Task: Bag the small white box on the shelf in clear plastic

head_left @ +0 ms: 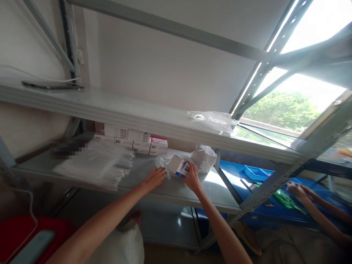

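Pixelated patch: a blurred dark block (68,148) at 9 o'clock on the grey metal lower shelf (154,190); contents unreadable.
Small white-and-blue carton (179,167): print too small to read; right hand (192,178) fingers cover its near corner.
Stacked white-and-red boxes (137,142): tops hidden by the upper shelf.
Co-worker's hand (297,190): at 3 o'clock, arm cut by the edge.
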Demonstrator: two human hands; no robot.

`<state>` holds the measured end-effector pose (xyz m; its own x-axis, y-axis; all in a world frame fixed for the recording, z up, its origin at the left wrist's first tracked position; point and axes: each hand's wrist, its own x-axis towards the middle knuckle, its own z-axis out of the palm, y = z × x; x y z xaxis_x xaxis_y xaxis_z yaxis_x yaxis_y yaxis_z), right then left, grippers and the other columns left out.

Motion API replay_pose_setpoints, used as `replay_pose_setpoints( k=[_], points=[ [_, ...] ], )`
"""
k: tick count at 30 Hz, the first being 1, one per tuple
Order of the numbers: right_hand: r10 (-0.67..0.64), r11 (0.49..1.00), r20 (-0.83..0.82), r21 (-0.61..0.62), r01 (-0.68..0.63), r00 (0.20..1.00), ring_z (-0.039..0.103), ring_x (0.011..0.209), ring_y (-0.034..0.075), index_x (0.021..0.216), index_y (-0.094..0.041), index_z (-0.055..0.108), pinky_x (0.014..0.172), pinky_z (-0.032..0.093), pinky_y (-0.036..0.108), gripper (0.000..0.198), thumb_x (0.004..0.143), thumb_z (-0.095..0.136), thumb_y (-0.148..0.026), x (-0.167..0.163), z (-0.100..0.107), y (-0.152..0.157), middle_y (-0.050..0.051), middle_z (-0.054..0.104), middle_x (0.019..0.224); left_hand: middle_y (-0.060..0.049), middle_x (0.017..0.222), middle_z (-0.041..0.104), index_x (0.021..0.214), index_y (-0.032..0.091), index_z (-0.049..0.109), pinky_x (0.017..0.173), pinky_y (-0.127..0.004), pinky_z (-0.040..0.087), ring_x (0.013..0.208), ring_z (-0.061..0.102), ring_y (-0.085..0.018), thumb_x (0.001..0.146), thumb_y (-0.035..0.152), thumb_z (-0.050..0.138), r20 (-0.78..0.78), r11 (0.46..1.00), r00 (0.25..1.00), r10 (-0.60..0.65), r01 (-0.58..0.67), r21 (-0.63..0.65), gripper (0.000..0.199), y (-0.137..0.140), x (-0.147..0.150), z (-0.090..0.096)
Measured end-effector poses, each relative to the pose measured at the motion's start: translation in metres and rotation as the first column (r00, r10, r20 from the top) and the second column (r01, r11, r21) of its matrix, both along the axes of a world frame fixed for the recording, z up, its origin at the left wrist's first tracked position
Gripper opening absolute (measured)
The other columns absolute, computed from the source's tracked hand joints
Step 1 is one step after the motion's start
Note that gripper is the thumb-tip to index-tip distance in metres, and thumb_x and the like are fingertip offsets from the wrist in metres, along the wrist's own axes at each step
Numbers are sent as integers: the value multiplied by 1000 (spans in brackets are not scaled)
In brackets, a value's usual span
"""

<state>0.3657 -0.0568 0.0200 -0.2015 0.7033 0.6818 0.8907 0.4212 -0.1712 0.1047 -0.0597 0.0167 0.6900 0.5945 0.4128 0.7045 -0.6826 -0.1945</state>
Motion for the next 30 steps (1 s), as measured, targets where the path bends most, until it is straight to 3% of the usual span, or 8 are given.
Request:
replay_pose_setpoints(
  k=[5, 11, 14, 16, 18, 21, 24, 30],
  points=[
    [-77, 997, 9, -16, 77, 997, 45, 120, 33, 142, -16, 24, 104, 34, 55, 82, 70, 63, -24, 2, 0, 1, 18, 46, 129, -11, 109, 66, 110, 15, 62, 97, -38, 40, 110, 57, -24, 86, 9, 54, 67, 998, 998, -18, 22, -61, 26, 11, 15, -7],
    [-63, 998, -80, 8, 64, 995, 47, 114, 33, 141, -18, 25, 99, 38, 55, 80, 70, 62, -24, 3, -1, 4, 17, 49, 126, -10, 104, 65, 92, 16, 62, 89, -38, 43, 106, 57, -25, 86, 11, 51, 281, 982, 952, 120, -71, -176, 13, 17, 18, -1],
    [-35, 999, -100, 9, 36, 994, 47, 115, 33, 140, -18, 27, 100, 38, 55, 80, 69, 63, -24, 3, -2, 6, 17, 48, 126, -8, 92, 65, 89, 16, 58, 79, -32, 45, 92, 62, -22, 90, 17, 45, 558, 856, 693, 458, -174, -486, 13, 23, 19, 7],
    [-8, 1000, -85, -10, 7, 996, 46, 118, 33, 139, -18, 27, 102, 38, 55, 81, 67, 64, -23, 2, -3, 7, 17, 47, 127, -7, 86, 65, 91, 17, 55, 72, -31, 45, 82, 64, -21, 92, 20, 38, 604, 757, 499, 621, -182, -628, 17, 29, 18, 12],
    [22, 999, -55, -30, -24, 998, 44, 122, 33, 139, -18, 27, 106, 34, 55, 82, 66, 65, -21, -1, -2, 8, 17, 46, 130, -9, 87, 65, 95, 17, 53, 71, -33, 45, 82, 65, -23, 91, 21, 38, 607, 727, 428, 670, -210, -654, 16, 33, 17, 16],
    [70, 996, 3, -54, -69, 998, 40, 128, 34, 140, -17, 26, 111, 26, 57, 83, 66, 65, -19, -5, 0, 10, 17, 44, 135, -12, 105, 63, 102, 17, 50, 82, -37, 45, 100, 61, -26, 81, 16, 48, 658, 794, 455, 600, -236, -561, 21, 36, 15, 22],
    [102, 992, 56, -82, -98, 993, 39, 130, 35, 141, -17, 26, 113, 22, 58, 83, 67, 63, -20, -9, 3, 10, 18, 44, 136, -8, 111, 63, 107, 20, 49, 89, -37, 43, 105, 58, -24, 77, 11, 49, 678, 886, 593, 434, -148, -439, 31, 38, 13, 32],
    [104, 991, 108, -91, -95, 989, 38, 131, 32, 142, -17, 27, 114, 19, 58, 80, 69, 61, -21, -11, 6, 10, 16, 45, 135, -8, 87, 67, 92, 20, 57, 81, -34, 45, 90, 63, -24, 92, 30, 44, 483, 827, 811, 330, -1, -562, 16, 44, 11, 44]
  ],
)
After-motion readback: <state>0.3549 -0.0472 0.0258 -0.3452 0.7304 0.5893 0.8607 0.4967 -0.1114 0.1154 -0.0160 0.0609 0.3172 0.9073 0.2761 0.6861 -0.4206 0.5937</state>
